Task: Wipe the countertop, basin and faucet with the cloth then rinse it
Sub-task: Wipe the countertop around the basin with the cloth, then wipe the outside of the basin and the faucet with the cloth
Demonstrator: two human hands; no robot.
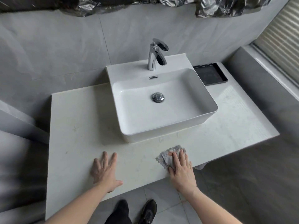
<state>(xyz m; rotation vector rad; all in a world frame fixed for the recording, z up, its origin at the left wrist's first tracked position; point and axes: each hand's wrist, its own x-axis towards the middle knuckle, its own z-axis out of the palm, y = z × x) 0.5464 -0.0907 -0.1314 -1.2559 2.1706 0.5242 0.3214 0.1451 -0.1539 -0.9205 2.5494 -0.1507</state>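
The right hand is pressing flat, straight fingers on a crumpled grey cloth lying on the pale marble surface, before the glossy rectangular basin; the left hand is resting flat, fingers released.

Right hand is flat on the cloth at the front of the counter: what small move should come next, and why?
Probably slide the right hand sideways along the countertop, pressing the cloth flat. The cloth sits near the front edge, just before the basin, the left hand rests open on the surface as a brace, and most of the counter lies beyond the cloth.
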